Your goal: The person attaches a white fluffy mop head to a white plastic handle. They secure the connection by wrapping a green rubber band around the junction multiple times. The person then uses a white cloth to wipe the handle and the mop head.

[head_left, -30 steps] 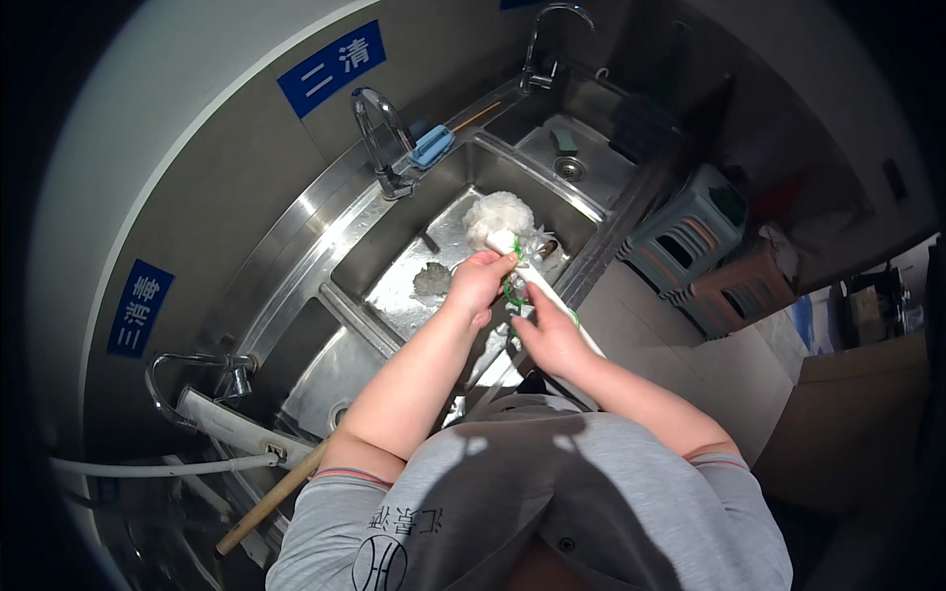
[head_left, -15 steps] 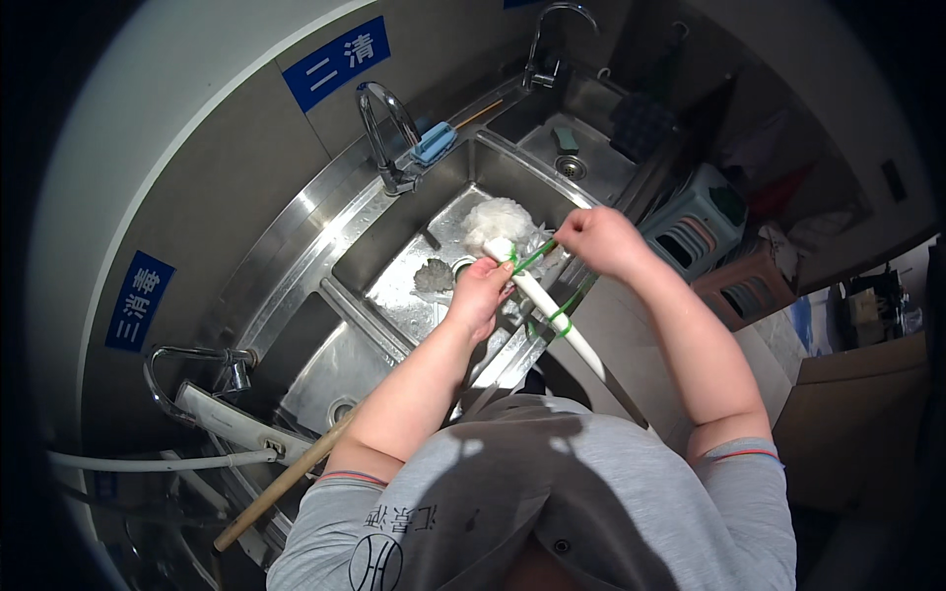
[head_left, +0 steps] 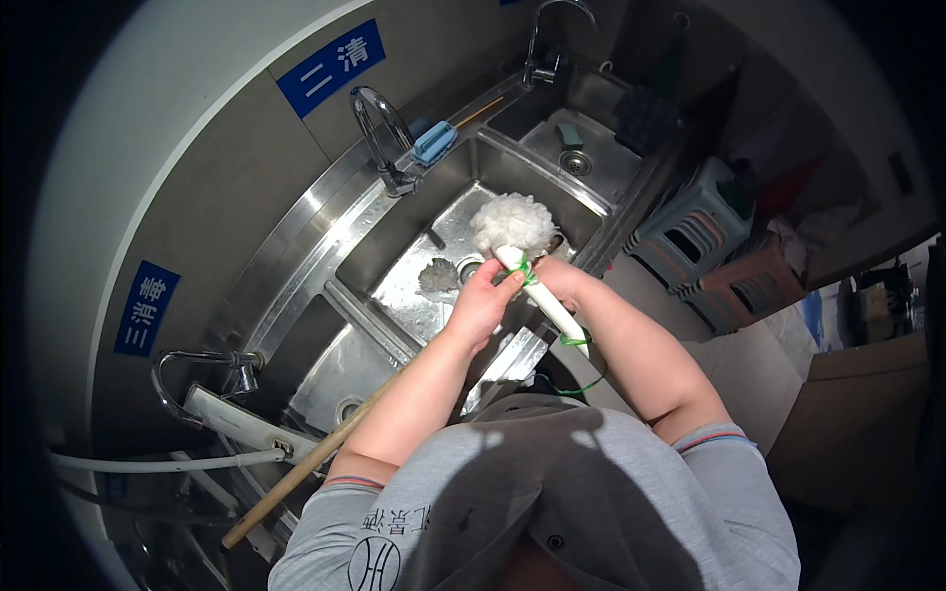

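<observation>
Head view: white stick [head_left: 555,308] slants up-left

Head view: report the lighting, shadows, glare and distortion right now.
Head view: glare whitens parts of the middle sink; head view: a dark shadow falls across the grey shirt; head view: edges bow near the black rim, plainly along the left wall; head view: the white pole and left hand are brightly lit, while the far right lies dim.
</observation>
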`<state>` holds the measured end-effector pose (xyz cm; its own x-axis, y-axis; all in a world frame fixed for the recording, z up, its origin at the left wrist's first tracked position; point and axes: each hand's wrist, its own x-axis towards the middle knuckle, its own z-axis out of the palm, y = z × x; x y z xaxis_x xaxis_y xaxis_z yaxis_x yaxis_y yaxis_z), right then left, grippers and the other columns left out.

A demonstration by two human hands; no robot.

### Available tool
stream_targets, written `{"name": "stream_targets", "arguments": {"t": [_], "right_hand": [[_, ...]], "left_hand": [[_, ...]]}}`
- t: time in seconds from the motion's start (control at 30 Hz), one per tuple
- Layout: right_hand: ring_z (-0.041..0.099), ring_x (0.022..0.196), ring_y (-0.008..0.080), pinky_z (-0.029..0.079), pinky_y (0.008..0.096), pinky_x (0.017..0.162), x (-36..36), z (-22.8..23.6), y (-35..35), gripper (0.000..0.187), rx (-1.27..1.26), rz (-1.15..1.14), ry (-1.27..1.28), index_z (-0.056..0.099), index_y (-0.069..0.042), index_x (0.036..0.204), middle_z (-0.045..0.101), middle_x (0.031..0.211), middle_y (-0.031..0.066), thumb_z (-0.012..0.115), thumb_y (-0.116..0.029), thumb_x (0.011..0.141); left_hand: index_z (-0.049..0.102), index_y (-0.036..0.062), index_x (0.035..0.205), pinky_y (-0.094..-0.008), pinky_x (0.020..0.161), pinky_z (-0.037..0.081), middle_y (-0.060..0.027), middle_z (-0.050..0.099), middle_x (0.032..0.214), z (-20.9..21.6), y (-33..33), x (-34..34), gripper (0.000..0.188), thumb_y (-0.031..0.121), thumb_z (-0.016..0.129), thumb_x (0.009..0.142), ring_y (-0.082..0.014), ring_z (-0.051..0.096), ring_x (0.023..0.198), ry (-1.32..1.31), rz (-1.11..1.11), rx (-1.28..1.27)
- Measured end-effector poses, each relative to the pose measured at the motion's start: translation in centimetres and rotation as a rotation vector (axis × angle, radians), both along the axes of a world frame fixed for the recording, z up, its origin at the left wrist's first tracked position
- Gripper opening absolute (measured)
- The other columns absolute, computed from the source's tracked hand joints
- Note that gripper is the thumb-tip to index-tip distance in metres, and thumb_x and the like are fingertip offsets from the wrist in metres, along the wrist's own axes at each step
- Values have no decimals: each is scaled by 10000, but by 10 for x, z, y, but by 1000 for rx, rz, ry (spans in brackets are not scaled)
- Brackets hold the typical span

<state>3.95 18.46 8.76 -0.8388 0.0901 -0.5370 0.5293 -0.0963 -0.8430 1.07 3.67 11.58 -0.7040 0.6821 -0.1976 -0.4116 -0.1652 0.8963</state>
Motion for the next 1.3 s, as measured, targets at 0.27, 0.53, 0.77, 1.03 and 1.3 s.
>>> {"name": "stream_targets", "arguments": {"t": [0.27, 0.53, 0.77, 1.03, 1.3], "right_hand": [[570, 683, 172, 455, 319, 587, -4, 30, -6, 285, 183, 111, -197, 618, 2, 925, 623, 819, 106, 648, -193, 720], [579, 903, 274, 455, 331, 782, 65, 55, -40, 325, 699, -79, 321, 553, -12, 1054, 577, 1011, 188, 561, -195, 785], [442, 1123, 341, 342, 381, 941, 57, -9, -73, 578, 802, -62, 410, 294, 62, 1240, 450, 1183, 241, 561, -182, 789], [582, 657, 302, 453, 386, 628, 56, 92, -20, 240, 756, 146, 171, 607, -34, 770, 601, 717, 160, 494, -239, 824], [596, 707, 256, 466, 353, 627, 21, 57, 47, 208, 1104, 127, 172, 649, -129, 821, 622, 732, 88, 606, -318, 748]], "left_hand": [[527, 23, 1046, -217, 775, 419, -30, 590, 943, 1, -5, -6, 203, 84, 543, 853, -86, 540, 845, -29, -28, -8], [505, 64, 773, -220, 529, 376, 4, 526, 671, -19, 3, -18, 144, 148, 615, 811, -74, 458, 588, -169, 152, -207], [488, 77, 736, -236, 486, 365, -3, 512, 645, 3, 16, -14, 170, 153, 626, 801, -87, 438, 535, -223, 134, -225], [508, 82, 768, -214, 521, 378, 0, 534, 676, -8, 5, -8, 103, 118, 591, 817, -78, 465, 563, -262, 166, -180], [514, 46, 892, -230, 701, 428, -25, 575, 820, -7, 5, 11, 81, 73, 561, 833, -91, 527, 734, -206, 81, 37]]}}
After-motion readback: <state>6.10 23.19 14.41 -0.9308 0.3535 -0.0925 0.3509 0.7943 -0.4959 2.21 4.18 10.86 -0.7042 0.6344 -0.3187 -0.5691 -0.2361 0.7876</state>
